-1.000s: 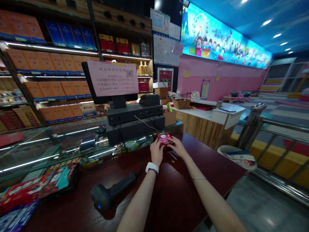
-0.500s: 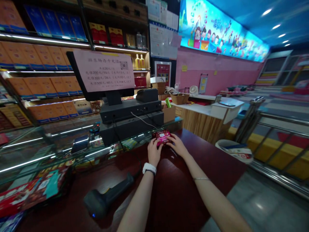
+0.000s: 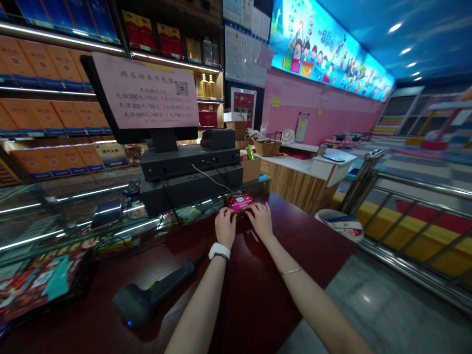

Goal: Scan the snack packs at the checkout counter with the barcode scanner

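A small pink and dark-red snack packet (image 3: 239,201) lies at the back edge of the dark red wooden counter (image 3: 254,290), by the black register base. At its near left corner is my left hand (image 3: 225,227), fingers bent down and slightly apart, with a white watch on the wrist. My right hand (image 3: 260,222) rests at the near right corner with its fingers spread. Fingertips of both hands are at the packet's near edge; whether they press on it I cannot tell. Neither hand is wrapped round it. A black barcode scanner (image 3: 153,295) lies left of my left forearm.
A monitor with a pink price sheet (image 3: 147,93) stands behind on a black register base (image 3: 191,167). Colourful snack packs (image 3: 47,280) are piled at left, beside a glass display case (image 3: 22,209). A white bin (image 3: 339,225) and metal railing (image 3: 416,211) stand right.
The view has shifted a little, moving everything left in the picture. My hands have slipped from the packet's sides to its near edge, showing more of it.
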`<act>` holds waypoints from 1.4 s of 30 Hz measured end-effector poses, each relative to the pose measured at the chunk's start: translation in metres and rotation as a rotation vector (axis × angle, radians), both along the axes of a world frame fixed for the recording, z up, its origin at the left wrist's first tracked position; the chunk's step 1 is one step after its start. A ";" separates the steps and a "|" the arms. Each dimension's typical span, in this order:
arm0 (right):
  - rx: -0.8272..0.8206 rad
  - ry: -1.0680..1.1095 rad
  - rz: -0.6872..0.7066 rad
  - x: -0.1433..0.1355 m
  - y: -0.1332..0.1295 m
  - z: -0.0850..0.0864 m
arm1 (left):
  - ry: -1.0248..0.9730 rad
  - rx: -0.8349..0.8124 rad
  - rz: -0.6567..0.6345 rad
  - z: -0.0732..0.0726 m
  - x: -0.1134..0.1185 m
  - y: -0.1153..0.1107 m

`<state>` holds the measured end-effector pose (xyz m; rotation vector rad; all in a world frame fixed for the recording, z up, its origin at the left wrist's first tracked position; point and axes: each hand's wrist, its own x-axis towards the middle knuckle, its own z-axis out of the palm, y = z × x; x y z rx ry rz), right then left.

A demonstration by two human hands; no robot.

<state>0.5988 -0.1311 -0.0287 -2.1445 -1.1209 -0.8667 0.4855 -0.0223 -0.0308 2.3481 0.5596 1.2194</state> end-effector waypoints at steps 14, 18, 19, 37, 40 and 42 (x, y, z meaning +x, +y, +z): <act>-0.027 0.085 -0.048 -0.004 0.003 0.005 | 0.098 0.104 0.014 0.007 -0.007 -0.006; -0.006 0.107 -0.010 -0.005 0.004 0.005 | 0.105 0.120 0.024 0.004 -0.007 -0.006; 0.000 0.108 -0.001 -0.006 0.003 0.004 | 0.109 0.120 0.032 0.003 -0.007 -0.005; -0.079 0.181 0.015 0.000 0.004 -0.001 | 0.179 0.103 0.029 0.006 -0.008 -0.009; -0.087 0.175 0.040 0.001 0.004 -0.002 | 0.183 0.107 0.048 0.006 -0.009 -0.009; -0.100 0.176 0.043 0.002 0.004 -0.003 | 0.185 0.113 0.052 0.006 -0.009 -0.009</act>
